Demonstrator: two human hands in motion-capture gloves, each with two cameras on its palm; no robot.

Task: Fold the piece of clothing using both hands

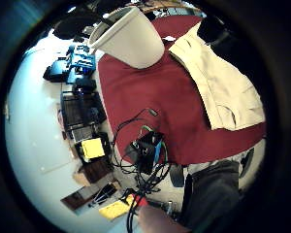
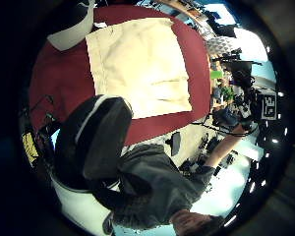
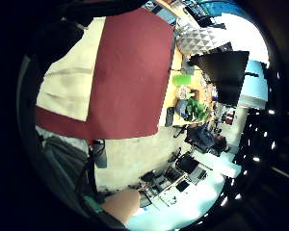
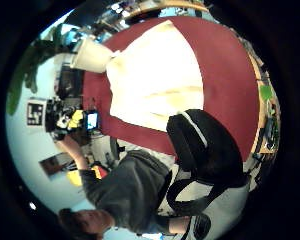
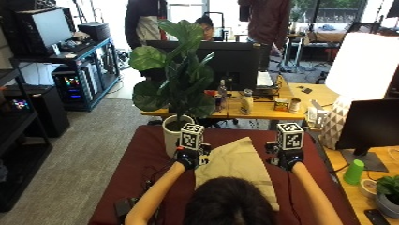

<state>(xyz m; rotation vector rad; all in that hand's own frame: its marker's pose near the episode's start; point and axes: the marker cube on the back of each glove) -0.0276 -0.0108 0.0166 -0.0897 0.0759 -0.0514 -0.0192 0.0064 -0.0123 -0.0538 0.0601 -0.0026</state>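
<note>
A cream woven garment [image 5: 238, 165], folded to a smooth tapered oblong with one crosswise crease, lies flat on the dark red cloth-covered tabletop [image 5: 140, 161] beside a white tapered plant pot [image 5: 173, 135]. The left hand [image 5: 188, 158] and right hand [image 5: 287, 157] are raised on either side of it, holding nothing. Whether their fingers are curled or straight I cannot tell.

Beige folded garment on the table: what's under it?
The beige folded garment lies flat on a dark red tablecloth, which shows on all sides in the palm views. Anything beneath the garment itself is covered.
</note>
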